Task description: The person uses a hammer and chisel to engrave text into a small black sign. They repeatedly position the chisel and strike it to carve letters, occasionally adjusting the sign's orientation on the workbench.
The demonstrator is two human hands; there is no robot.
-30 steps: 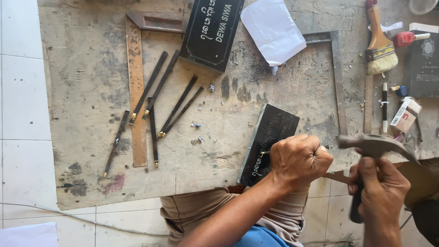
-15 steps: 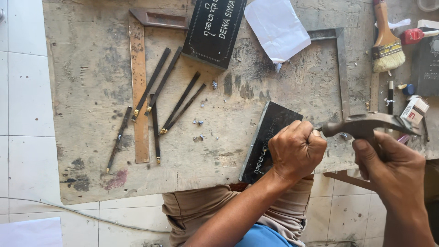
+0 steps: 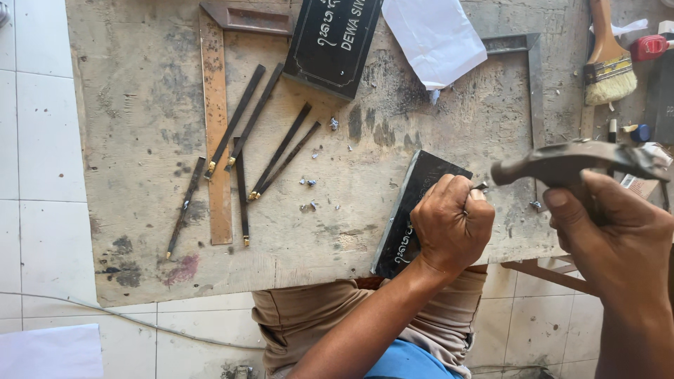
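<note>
Chisel on slab, hammer up.
Left hand fisted around chisel on black stone slab, near edge of workboard; right hand gripped hammer, head just right of chisel.

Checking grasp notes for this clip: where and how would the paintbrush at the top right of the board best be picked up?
Take the paintbrush by its bare wooden handle, above the metal band, coming down from above with fingers across its narrow sides. It lies flat on the board, bristles toward the person, so the handle is the clean, rigid part. The left hand and right hand are both occupied, the right with a hammer.
</note>
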